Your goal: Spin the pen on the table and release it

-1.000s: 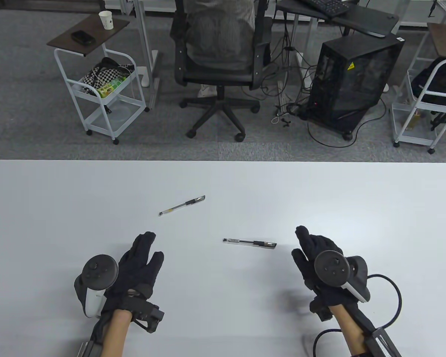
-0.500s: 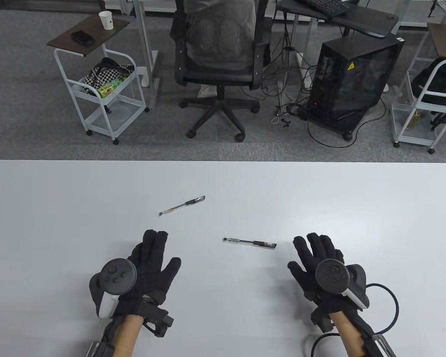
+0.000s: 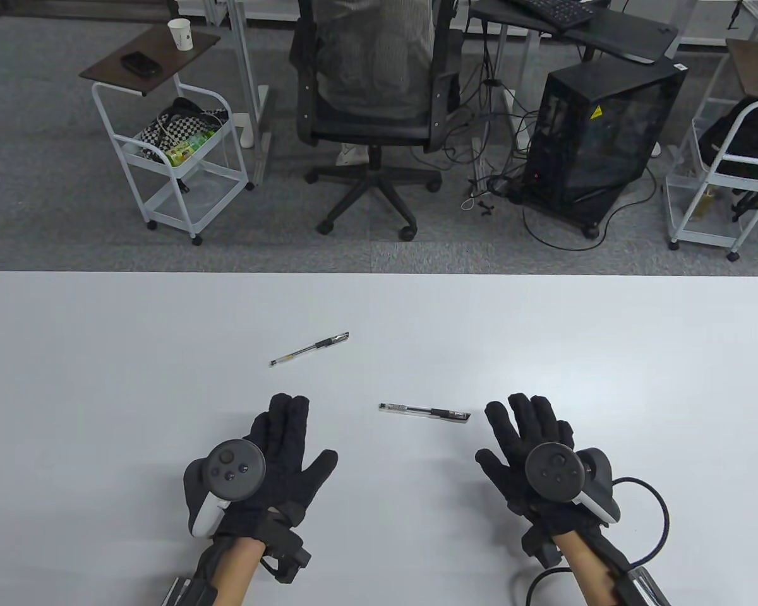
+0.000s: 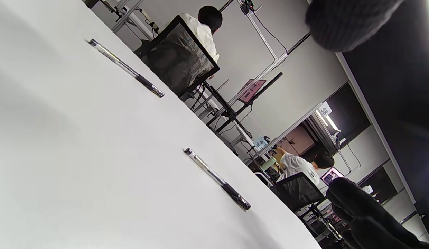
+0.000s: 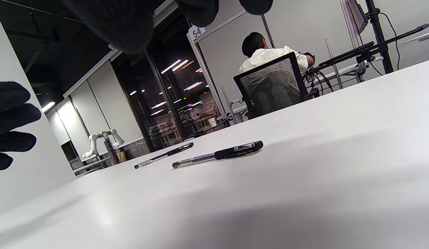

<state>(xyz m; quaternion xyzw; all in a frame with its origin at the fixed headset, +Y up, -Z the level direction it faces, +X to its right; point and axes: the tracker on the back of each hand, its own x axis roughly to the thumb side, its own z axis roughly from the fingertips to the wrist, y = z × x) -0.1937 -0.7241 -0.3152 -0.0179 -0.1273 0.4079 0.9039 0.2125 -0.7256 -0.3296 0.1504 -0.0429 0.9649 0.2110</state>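
Note:
Two clear pens with black grips lie on the white table (image 3: 101, 353). The near pen (image 3: 424, 413) lies between my hands; it also shows in the left wrist view (image 4: 217, 178) and the right wrist view (image 5: 217, 154). The far pen (image 3: 309, 348) lies diagonally beyond my left hand, and shows in the left wrist view (image 4: 126, 67) and the right wrist view (image 5: 163, 155). My left hand (image 3: 284, 442) is open and empty, fingers extended over the table, left of the near pen. My right hand (image 3: 524, 435) is open and empty, just right of that pen's capped end.
Beyond the table's far edge stand an office chair (image 3: 369, 95) with a seated person, a white cart (image 3: 177, 158), a black computer case (image 3: 600, 139) and another cart (image 3: 720, 183). A cable (image 3: 660, 524) loops from my right wrist.
My left hand has moved right and slightly forward, toward the near pen. My right hand has shifted a little left and flattened. Both pens lie where they were.

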